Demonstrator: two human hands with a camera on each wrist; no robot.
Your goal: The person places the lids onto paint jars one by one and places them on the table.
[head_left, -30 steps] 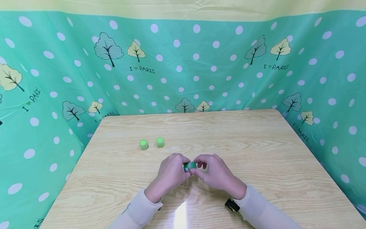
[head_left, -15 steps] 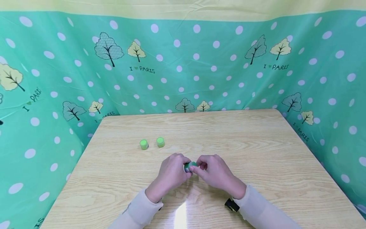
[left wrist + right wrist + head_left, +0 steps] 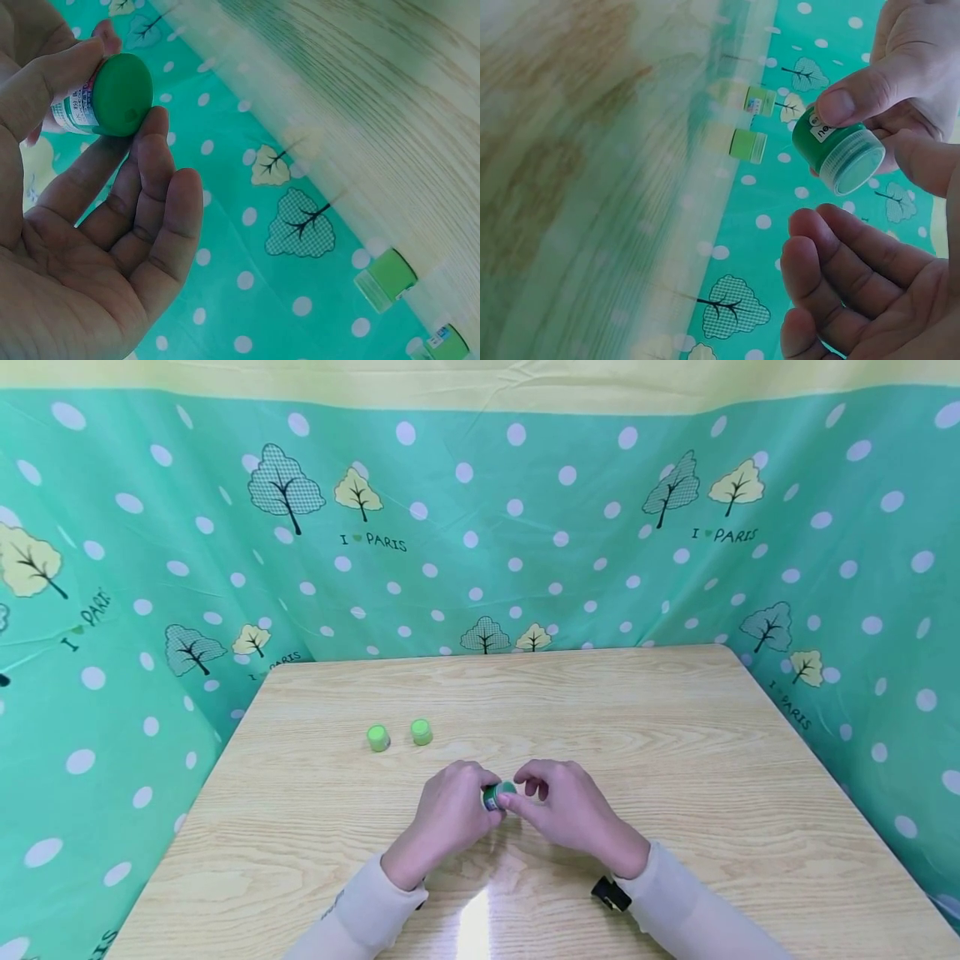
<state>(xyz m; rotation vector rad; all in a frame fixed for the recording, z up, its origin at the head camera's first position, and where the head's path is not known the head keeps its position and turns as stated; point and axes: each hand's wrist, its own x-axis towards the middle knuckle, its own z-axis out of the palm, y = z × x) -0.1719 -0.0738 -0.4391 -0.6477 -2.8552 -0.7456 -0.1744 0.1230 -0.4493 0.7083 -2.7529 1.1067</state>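
A small green jar [image 3: 493,797] with a clear ridged lid and a printed label is held tilted above the table. My left hand [image 3: 448,806] pinches its body between thumb and forefinger, as the left wrist view shows, with the jar's rounded green base [image 3: 124,96] facing that camera. Beside the lid [image 3: 853,163] is my right hand [image 3: 567,804]. Its thumb lies at the lid's edge; whether it touches is unclear. The other right fingers [image 3: 847,259] are loosely bent and stand apart from the jar.
Two light green jars, one on the left [image 3: 378,738] and one on the right [image 3: 422,732], stand beyond my left hand on the wooden table [image 3: 637,718]. A green dotted curtain [image 3: 517,527] hangs behind the table and along both sides.
The right fingers closed in on the lid half a second ago and have now spread away from it. The left hand and the jar have hardly moved.
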